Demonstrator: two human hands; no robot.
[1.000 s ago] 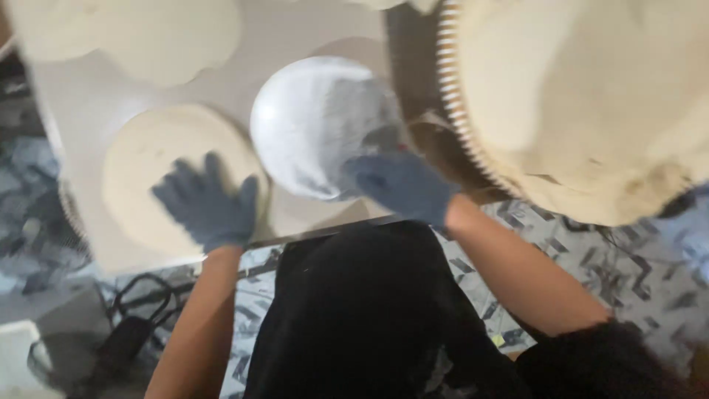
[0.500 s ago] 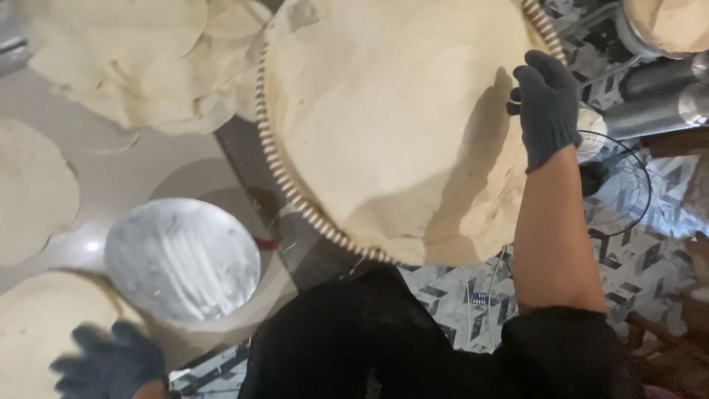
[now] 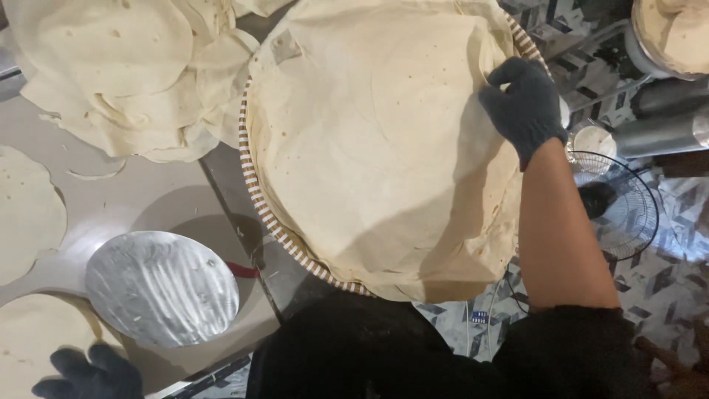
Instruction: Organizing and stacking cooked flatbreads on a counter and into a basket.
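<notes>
Large round thin flatbread [image 3: 369, 148], pale cream with small brown spots, lay on top of stack in wide round woven basket tray [image 3: 255, 188] with striped rim, right of grey metal tabletop [image 3: 148, 199]. Right hand [image 3: 521, 103] in dark grey knit glove rested at far right edge of flatbread, fingers [image 3: 509, 74] curled and pinching the flatbread's rim, bare forearm running down toward body. Left hand [image 3: 92, 373] in same dark glove sat at bottom left corner, fingers spread and released, resting flat on small round raw dough disc [image 3: 33, 343] on tabletop. Round shiny silver metal disc [image 3: 159, 284] lay just right of that hand, near tabletop front edge, touching nothing in the basket. Heap of pale cooked flatbreads [image 3: 118, 74] piled at top left, overlapping basket rim. Another raw dough round [image 3: 26, 214] at left edge. Black wire fan [image 3: 617, 203] on patterned floor at right, beside forearm. Dark clothing filled bottom centre.
</notes>
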